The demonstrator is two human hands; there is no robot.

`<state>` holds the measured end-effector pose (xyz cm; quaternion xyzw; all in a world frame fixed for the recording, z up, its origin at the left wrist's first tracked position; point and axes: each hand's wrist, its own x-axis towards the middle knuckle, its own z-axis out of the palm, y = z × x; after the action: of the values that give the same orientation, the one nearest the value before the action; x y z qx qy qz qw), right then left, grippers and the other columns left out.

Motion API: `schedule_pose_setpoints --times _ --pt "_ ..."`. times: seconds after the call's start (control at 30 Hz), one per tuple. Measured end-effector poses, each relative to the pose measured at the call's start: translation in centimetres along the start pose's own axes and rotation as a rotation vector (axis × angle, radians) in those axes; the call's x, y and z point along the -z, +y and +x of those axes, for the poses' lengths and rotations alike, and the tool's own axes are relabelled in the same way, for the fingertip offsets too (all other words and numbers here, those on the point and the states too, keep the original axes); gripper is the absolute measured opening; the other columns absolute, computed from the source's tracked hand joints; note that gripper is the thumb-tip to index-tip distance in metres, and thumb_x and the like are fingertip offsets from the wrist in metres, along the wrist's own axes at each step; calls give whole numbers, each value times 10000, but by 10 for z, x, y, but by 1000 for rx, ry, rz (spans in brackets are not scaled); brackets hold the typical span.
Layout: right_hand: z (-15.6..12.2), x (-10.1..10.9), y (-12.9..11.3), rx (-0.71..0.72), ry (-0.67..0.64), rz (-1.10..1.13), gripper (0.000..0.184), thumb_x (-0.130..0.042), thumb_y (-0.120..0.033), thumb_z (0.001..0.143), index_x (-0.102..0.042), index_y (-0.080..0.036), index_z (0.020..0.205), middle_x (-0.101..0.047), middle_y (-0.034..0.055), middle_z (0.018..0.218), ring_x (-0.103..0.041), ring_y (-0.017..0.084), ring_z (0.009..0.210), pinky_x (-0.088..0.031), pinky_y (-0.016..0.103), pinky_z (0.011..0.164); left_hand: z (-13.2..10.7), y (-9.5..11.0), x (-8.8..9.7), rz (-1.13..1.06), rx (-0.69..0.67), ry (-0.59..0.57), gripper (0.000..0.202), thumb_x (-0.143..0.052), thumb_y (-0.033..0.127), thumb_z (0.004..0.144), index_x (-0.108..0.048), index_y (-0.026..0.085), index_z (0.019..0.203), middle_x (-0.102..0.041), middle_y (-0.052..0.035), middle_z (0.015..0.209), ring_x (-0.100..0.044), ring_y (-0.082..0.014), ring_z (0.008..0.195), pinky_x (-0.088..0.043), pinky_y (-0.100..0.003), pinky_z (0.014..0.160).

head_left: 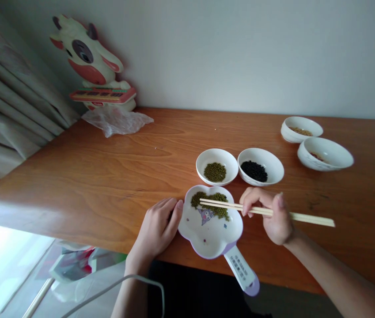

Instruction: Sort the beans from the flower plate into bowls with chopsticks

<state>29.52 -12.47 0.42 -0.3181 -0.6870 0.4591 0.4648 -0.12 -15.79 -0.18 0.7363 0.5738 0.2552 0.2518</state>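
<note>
My right hand [271,216] is closed on a pair of wooden chopsticks [309,218] whose tips lie over green beans [212,204] in a flower-shaped white dish [207,234] with a lilac handle at the table's front edge. My left hand [159,227] rests on the table with fingers stretched, its fingertips touching the dish's left rim. Behind the dish stand a white bowl of green beans [217,165] and a white bowl of black beans [260,165].
Two more white bowls [301,128] [324,153] stand at the far right of the wooden table [107,176]. A cow-shaped toy [91,66] and a crumpled plastic bag [117,120] sit at the back left by a curtain. A white cable [114,287] hangs below.
</note>
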Motion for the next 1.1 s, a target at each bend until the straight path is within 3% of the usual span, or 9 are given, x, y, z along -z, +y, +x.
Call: schedule_pose_setpoints --times 0.1,0.3,0.57,0.8,1.1 --pt "-3 -5 5 -35 -93 -26 751 -116 -710 991 -641 -214 787 -617 52 723 -574 202 655 -455 353 607 0 0 0 4 -2 6 352 -385 345 1065 -406 217 738 -528 9 700 -460 -140 630 -334 -285 656" --pt "-4 -8 7 -62 -131 -77 757 -96 -738 972 -615 -213 803 -609 54 741 -576 214 680 -472 377 661 -1 0 1 7 4 -2 356 -384 347 1072 -398 215 742 -522 10 710 -457 -139 644 -334 -284 666" --pt "-3 -10 1 39 -163 -152 631 -199 -601 1044 -635 -201 825 -624 54 758 -601 192 697 -450 349 650 0 0 0 5 4 -9 358 -377 355 1078 -391 216 748 -510 13 714 -448 -138 645 -327 -288 669" --pt "-3 -13 -1 86 -104 -106 548 -271 -467 1074 -670 -191 818 -654 62 754 -627 183 685 -456 335 623 0 1 0 17 4 4 345 -390 331 1067 -404 216 742 -515 10 701 -446 -137 634 -331 -284 654" --pt "-5 -9 2 119 35 -16 688 -205 -596 1047 -701 -222 750 -643 44 657 -606 195 618 -447 355 590 0 2 0 11 7 8 360 -377 352 1065 -403 219 732 -528 4 694 -458 -143 624 -336 -290 649"
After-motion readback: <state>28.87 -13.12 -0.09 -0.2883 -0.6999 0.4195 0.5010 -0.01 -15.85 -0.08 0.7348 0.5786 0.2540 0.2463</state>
